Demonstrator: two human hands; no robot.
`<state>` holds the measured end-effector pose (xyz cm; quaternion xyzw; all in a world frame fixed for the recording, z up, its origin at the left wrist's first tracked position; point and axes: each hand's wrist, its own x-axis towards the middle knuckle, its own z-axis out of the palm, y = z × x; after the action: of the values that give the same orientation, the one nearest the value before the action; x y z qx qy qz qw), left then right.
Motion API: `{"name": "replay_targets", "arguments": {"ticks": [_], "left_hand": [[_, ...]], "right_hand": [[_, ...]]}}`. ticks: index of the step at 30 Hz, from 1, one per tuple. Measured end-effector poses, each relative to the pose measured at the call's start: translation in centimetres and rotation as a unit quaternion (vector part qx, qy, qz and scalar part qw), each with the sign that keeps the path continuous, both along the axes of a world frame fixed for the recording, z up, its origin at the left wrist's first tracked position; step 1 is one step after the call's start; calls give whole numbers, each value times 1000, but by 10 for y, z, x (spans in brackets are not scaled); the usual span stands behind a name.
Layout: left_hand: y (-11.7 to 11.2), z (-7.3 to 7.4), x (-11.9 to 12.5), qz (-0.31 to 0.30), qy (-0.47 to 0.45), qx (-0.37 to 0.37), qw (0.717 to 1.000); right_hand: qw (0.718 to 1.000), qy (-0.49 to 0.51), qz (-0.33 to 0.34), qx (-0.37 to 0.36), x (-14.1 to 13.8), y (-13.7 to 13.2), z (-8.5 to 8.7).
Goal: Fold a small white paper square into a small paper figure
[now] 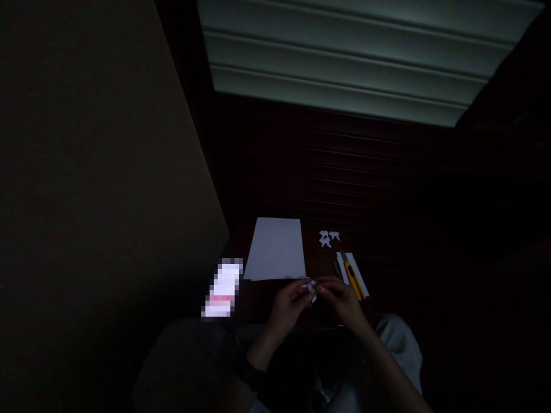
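The scene is very dark. My left hand [287, 305] and my right hand [342, 298] meet over the near edge of a dark table [262, 304], fingers pinched together on a small white folded paper piece [311, 288] held between them. Just beyond my hands lies a blank white sheet of paper [276, 248]. A small heap of white folded paper pieces [328, 237] sits further back on the right.
A yellow utility knife [353, 279] and a dark pen [336, 267] lie on a white paper strip to the right of my hands. A bright blurred rectangle [224, 288] rests at the table's left. A plain wall stands left, a slatted blind behind.
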<state>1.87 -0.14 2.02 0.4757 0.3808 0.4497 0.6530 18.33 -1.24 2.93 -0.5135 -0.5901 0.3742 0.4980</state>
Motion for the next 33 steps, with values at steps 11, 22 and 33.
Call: {"name": "replay_targets", "arguments": {"ticks": [11,22,33], "left_hand": [[-1,-2,5,6,35,18,999],[-3,0,8,41,36,-20,998],[-4,0,11,65,52,-23,996]], "right_hand": [[996,-77,-53,-1,-13,-8,6],[993,-60,-98,16,-26,-11,2],[992,-58,-108,39,-37,-18,9]]}}
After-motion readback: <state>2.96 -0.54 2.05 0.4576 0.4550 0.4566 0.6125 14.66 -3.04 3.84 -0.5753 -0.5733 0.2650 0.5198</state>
